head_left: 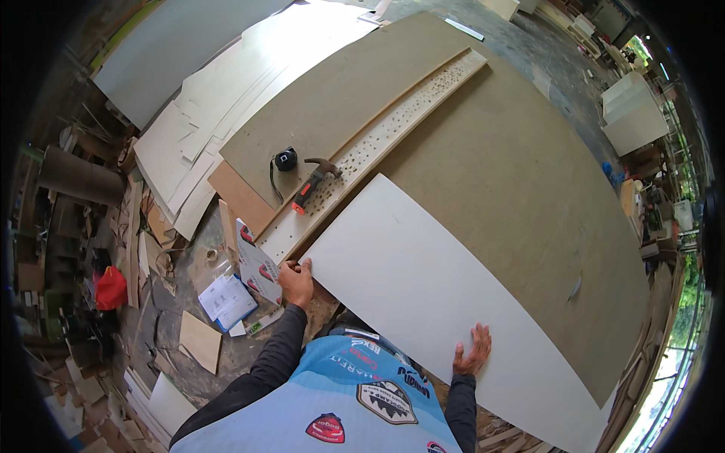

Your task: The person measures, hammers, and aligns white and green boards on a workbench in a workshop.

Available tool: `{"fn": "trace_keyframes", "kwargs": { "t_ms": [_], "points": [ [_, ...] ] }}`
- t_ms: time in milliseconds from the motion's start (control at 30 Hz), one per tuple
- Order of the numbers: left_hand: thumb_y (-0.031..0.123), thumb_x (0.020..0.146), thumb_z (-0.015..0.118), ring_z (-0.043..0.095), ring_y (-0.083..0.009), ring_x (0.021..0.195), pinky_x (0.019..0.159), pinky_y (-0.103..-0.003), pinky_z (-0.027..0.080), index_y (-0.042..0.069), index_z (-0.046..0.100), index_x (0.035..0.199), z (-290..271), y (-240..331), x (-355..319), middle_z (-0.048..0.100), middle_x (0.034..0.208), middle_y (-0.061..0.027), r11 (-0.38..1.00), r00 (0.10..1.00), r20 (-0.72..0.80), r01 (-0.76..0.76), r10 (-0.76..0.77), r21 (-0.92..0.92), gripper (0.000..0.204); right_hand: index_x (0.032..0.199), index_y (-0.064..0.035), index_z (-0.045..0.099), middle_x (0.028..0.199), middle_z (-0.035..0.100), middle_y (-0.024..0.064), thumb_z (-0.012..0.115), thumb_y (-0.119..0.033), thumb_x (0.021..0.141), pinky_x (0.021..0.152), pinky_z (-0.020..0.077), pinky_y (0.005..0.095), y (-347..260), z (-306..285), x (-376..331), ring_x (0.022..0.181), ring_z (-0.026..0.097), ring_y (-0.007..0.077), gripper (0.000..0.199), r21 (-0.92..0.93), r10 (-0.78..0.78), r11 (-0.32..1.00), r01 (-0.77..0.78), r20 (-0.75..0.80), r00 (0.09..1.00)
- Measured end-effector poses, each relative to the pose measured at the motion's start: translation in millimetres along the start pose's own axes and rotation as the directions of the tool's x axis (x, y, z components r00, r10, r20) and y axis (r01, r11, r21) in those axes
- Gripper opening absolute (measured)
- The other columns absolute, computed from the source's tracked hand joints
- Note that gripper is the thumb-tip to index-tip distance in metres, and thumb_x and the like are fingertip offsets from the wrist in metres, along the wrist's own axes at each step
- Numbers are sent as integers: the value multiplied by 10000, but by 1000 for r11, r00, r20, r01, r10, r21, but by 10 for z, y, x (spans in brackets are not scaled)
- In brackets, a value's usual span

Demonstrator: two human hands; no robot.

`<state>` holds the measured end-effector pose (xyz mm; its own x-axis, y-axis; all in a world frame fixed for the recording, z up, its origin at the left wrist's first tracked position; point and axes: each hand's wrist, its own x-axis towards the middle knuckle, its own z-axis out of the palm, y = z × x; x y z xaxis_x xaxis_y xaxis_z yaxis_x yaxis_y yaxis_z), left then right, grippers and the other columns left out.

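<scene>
A long white panel (pixel 423 257) lies across the near side of a larger brown board (pixel 513 181). My left hand (pixel 296 284) is at the panel's left corner, by the near end of a pale strip (pixel 400 113) dotted with many holes or marks. Its fingers are curled and the thumb points up against the corner; whatever they pinch is hidden. My right hand (pixel 473 350) rests flat on the panel near its front edge, fingers stretched out. A claw hammer (pixel 311 187) with a black and orange handle lies on the strip. Beside it sits a black tape measure (pixel 285 159).
Thin white sheets (pixel 219 98) are stacked at the far left. A printed carton piece (pixel 258 264) stands by my left hand, with papers (pixel 228 302) below it. Wood offcuts (pixel 200 342) litter the floor at left. A white cabinet (pixel 633 106) stands at far right.
</scene>
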<state>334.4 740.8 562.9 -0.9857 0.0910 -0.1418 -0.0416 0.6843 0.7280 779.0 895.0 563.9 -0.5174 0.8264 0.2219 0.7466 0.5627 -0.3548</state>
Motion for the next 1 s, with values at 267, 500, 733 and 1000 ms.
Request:
{"fn": "trace_keyframes", "kwargs": {
  "t_ms": [267,500,733,1000],
  "points": [
    [206,803,774,609,-186,655,660,-339,496,-61,653,918,97,-366,-212,662,756,-105,994,993,57,106,-105,-17,315,1251,-11,539,1403,516,151,503,-341,890,1139,247,534,-32,21,-15,1382,378,371,491,5,11,1000,-11,5,1000],
    [83,788,764,602,-171,712,679,-305,500,-69,621,1040,164,-181,-157,634,866,-97,995,996,-89,-26,17,-99,327,1246,-30,540,1402,515,142,526,-347,875,1138,254,535,-34,-18,12,1381,376,370,487,7,17,1000,-18,21,1000],
    [65,763,726,558,-243,914,799,-379,460,-27,570,1021,99,-6,-547,587,976,-136,978,970,-134,-198,204,59,315,1215,-31,557,1408,511,148,582,-299,833,1137,273,511,-45,-54,19,1376,385,363,468,16,30,999,-30,25,999],
    [128,660,679,246,-474,1397,1122,-585,224,73,358,1473,460,490,-1909,287,1473,-290,411,182,759,-903,626,-122,876,1142,2,599,1397,528,162,615,-197,826,1082,367,463,298,-118,-193,1328,440,373,375,232,61,972,-40,-84,995]
  ]
}}
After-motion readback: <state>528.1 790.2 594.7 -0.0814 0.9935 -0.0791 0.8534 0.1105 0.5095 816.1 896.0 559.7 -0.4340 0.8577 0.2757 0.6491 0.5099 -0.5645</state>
